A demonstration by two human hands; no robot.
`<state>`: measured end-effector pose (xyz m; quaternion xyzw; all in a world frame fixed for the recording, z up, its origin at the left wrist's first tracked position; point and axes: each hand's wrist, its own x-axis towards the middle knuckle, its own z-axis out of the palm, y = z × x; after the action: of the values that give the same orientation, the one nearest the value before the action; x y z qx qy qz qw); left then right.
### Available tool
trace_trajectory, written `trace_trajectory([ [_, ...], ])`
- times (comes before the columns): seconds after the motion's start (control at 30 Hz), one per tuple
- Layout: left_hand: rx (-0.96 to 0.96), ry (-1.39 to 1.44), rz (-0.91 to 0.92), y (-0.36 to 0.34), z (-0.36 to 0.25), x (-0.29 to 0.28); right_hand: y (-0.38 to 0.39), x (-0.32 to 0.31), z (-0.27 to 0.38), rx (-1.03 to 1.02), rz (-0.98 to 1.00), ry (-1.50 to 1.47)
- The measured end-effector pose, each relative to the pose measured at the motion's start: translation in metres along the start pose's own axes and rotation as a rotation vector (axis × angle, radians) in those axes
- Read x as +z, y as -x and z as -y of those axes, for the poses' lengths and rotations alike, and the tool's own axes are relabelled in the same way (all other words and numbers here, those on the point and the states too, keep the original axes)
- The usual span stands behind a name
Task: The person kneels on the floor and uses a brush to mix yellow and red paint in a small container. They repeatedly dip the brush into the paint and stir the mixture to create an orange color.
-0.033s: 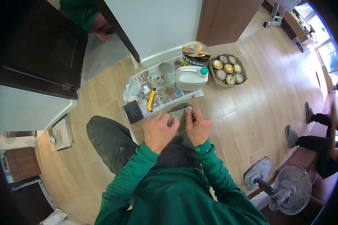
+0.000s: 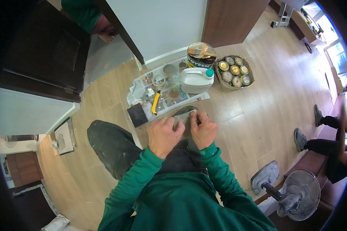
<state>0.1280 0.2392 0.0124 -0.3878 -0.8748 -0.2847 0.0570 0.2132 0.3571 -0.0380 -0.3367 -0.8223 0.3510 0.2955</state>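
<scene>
Both my hands are closed on a small grey-green folded sheet (image 2: 184,117), held just above my knees. My left hand (image 2: 164,135) curls round its near edge, thumb on top; my right hand (image 2: 202,129) pinches its far corner between thumb and fingertips. Against the picture taken at the same instant, nothing has shifted: same grip, same place, so I judge the folding or creasing is under way, not finished. Just beyond my hands on the wooden floor lies a paper (image 2: 169,90) strewn with a yellow utility knife (image 2: 155,102), a tape roll (image 2: 158,80), a white jug (image 2: 196,80), a paint tin (image 2: 201,55) and a tray of small cans (image 2: 234,71).
</scene>
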Motion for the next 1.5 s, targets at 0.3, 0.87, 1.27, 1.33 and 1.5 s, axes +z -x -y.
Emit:
trace_trajectory([
  [0.3,0.004,-0.176,-0.082,0.013,0.019,0.011,0.002,0.027,-0.002,-0.113,0.04,-0.074],
  [0.87,0.1,0.173,0.472,-0.024,0.107,-0.059,-0.029,0.071,0.031,-0.011,0.21,-0.049],
  [1.27,0.204,0.094,0.456,-0.042,0.13,-0.041,-0.024,0.07,0.032,0.298,0.427,-0.464],
  [1.33,0.178,0.076,0.464,-0.042,0.131,-0.038,-0.019,0.07,0.027,0.412,0.533,-0.542],
  [1.5,-0.061,0.244,0.416,-0.051,0.125,-0.035,-0.019,0.063,0.006,0.874,0.511,-1.1],
])
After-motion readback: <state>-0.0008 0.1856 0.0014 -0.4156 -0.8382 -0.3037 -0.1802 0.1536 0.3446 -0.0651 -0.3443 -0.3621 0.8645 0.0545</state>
